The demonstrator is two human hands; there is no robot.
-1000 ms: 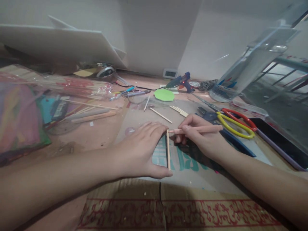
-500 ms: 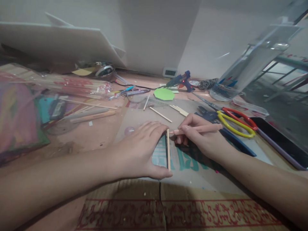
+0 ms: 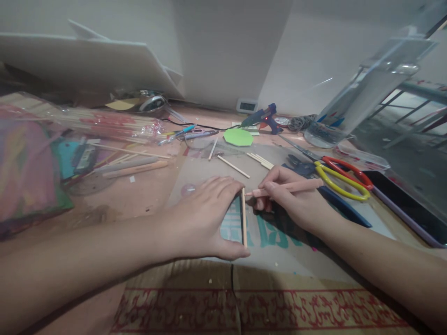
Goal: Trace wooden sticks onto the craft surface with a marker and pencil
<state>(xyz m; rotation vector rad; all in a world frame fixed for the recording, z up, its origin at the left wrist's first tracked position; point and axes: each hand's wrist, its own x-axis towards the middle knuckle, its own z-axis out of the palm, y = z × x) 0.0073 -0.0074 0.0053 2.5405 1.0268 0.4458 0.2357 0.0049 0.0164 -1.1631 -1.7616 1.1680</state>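
Between the thumb and index finger of my left hand point(image 3: 206, 218) a short wooden stick point(image 3: 244, 218) is held by its two ends, pointing away from me. My right hand point(image 3: 286, 195) grips a pink pen point(image 3: 296, 185) as for writing. Its tip is at the right side of the stick, near the far end; whether it touches I cannot tell. Under both hands lies a cardboard sheet point(image 3: 209, 170) with green printing. Just beyond them are a loose stick point(image 3: 233, 166), a small group of cut sticks point(image 3: 259, 160) and a bright green octagonal piece point(image 3: 238, 137).
Scissors with red and yellow handles point(image 3: 344, 179), dark-handled pliers point(image 3: 344, 207) and a phone point(image 3: 408, 209) lie right. A glue gun point(image 3: 263, 118) and a water bottle point(image 3: 330, 125) stand behind. Bagged sticks point(image 3: 104, 123), a colourful plastic bag point(image 3: 31, 172) and pens point(image 3: 136, 168) crowd the left.
Almost nothing differs. The pen tip sits very slightly nearer the stick, and both hands keep their place and hold.
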